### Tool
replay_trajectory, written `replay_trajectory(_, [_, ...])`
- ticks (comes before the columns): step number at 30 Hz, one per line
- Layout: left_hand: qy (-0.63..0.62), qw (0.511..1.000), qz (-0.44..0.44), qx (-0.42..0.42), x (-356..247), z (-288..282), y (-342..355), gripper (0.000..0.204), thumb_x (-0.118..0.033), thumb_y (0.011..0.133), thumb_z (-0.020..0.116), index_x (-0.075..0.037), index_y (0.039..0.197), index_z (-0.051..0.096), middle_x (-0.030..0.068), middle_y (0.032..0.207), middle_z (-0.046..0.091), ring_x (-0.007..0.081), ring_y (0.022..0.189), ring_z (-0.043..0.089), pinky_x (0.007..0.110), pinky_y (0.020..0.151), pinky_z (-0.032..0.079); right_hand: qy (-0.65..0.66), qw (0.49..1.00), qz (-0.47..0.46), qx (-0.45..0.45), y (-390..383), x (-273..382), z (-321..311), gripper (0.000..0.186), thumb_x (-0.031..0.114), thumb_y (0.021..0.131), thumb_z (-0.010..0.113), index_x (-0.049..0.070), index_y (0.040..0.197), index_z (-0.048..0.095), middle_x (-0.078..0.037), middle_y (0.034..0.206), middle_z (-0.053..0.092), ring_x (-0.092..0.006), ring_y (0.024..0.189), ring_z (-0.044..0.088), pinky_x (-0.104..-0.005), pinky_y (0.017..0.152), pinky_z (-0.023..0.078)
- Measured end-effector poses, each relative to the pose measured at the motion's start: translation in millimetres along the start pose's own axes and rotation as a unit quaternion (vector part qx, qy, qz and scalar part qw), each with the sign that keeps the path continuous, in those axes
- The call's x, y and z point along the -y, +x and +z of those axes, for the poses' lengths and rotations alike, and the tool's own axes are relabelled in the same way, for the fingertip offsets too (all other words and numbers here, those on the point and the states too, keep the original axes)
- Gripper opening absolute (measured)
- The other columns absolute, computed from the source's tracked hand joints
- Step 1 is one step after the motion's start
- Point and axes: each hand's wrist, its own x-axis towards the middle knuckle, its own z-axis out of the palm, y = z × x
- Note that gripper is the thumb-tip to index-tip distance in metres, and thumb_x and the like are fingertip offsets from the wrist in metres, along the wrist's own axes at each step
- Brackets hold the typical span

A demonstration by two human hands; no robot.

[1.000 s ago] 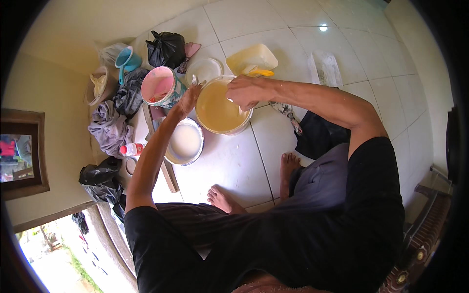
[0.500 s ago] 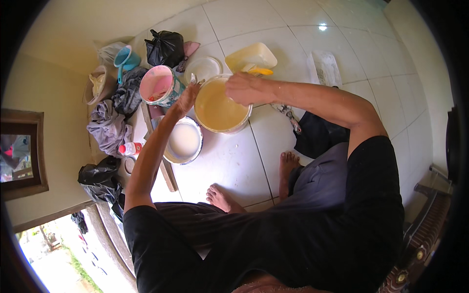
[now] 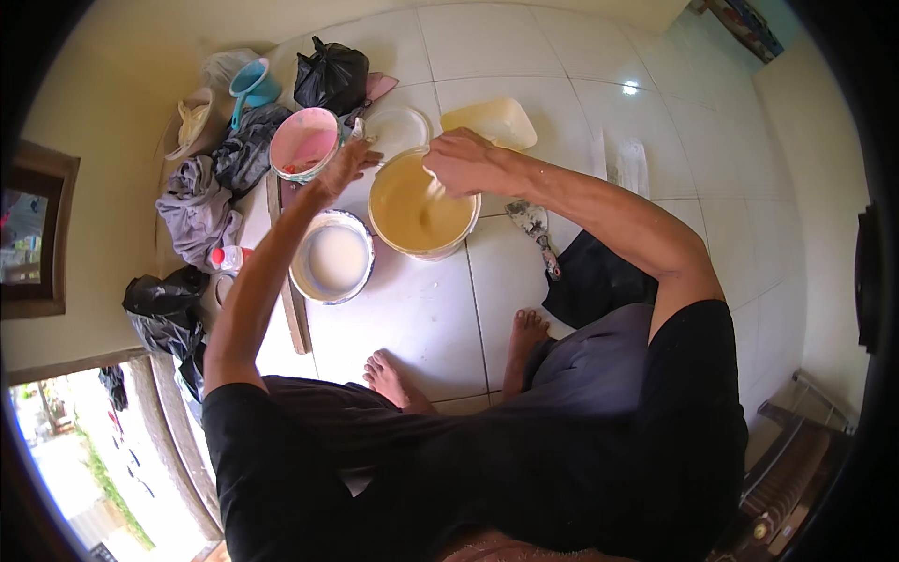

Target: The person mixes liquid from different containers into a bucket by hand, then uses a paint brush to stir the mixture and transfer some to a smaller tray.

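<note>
The right hand [image 3: 462, 163] is closed around a pale tool [image 3: 435, 189], which dips into the cream bucket [image 3: 426, 254] just below. Leftward, the left hand [image 3: 347, 165] has seemingly released the rim, fingers spread; stirring looks now one-handed.

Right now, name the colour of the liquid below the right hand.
The liquid is yellowish tan, showing best in the head view.

Looks like a home (tiled floor [image 3: 403, 323], wood-framed window [image 3: 28, 234]).

Black short-sleeved shirt [image 3: 552, 478], dark grey trousers [image 3: 599, 354]
</note>
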Motion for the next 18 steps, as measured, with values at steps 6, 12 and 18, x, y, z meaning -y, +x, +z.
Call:
replay_trajectory(6, [0.012,1.000,0.016,0.017,-82.5,-50.9,-86.0,0.087,-0.073,0.088,0.026,-0.005,0.141,0.038,0.0163,0.135,0.050,0.0293,0.122,0.051,0.044,0.103,0.037,0.036,0.991,-0.072,0.102,12.7,17.9,-14.0,0.006,0.005,0.060,0.065,0.002,0.065,0.063,-0.016,0.070,0.061,-0.0313,0.082,0.062,-0.0377,0.066,0.049])
replay_trajectory(12, [0.045,0.991,0.009,-0.125,-104.8,-57.0,-196.8,0.075,-0.065,0.091,0.035,-0.006,0.137,0.045,0.0101,0.128,0.057,0.0202,0.110,0.058,0.035,0.094,0.041,0.080,0.986,-0.135,-0.062,-0.6,-9.9,5.1,0.009,0.007,0.059,0.063,-0.001,0.064,0.062,-0.019,0.066,0.061,-0.0360,0.069,0.062,-0.0427,0.062,0.050])
replay_trajectory(18, [0.034,0.953,-0.031,-0.298,-46.8,11.2,-234.6,0.070,-0.059,0.088,0.050,-0.004,0.132,0.052,0.0092,0.115,0.064,0.0177,0.104,0.061,0.033,0.091,0.043,0.072,0.988,-0.005,0.133,9.4,-18.1,-48.7,0.019,0.014,0.063,0.065,0.006,0.079,0.070,-0.020,0.070,0.061,-0.0354,0.076,0.062,-0.0420,0.069,0.050])
